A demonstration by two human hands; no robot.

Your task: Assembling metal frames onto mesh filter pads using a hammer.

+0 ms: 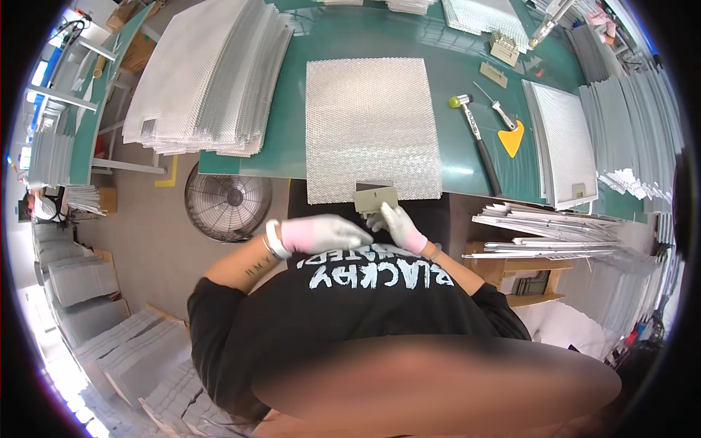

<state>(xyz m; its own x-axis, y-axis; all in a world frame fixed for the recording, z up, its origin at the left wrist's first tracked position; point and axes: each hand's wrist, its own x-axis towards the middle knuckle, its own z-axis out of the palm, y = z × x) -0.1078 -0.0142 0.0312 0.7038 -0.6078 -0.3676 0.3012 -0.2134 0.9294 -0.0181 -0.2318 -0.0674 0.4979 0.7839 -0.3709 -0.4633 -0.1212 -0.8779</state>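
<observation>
Both my hands wear pale gloves, pink toward the wrist. My right hand (399, 225) pinches a small beige rectangular plate (376, 198) from its near side. That plate sits by a dark rectangular notch at the near edge of a silvery mesh panel (372, 124), which lies flat and overhangs the table's front edge. Left of the plate and nearer my body, my left hand (325, 233) has its fingers stretched out together, with nothing visible in them. Its thumb is hidden.
On the green table (464, 171) lie a hammer (478, 146), a screwdriver (496, 107), a yellow scraper (511, 139) and another beige plate (493, 74). Mesh panel stacks (204, 73) stand left, with more panels (562, 142) right. A round fan (228, 201) stands on the floor.
</observation>
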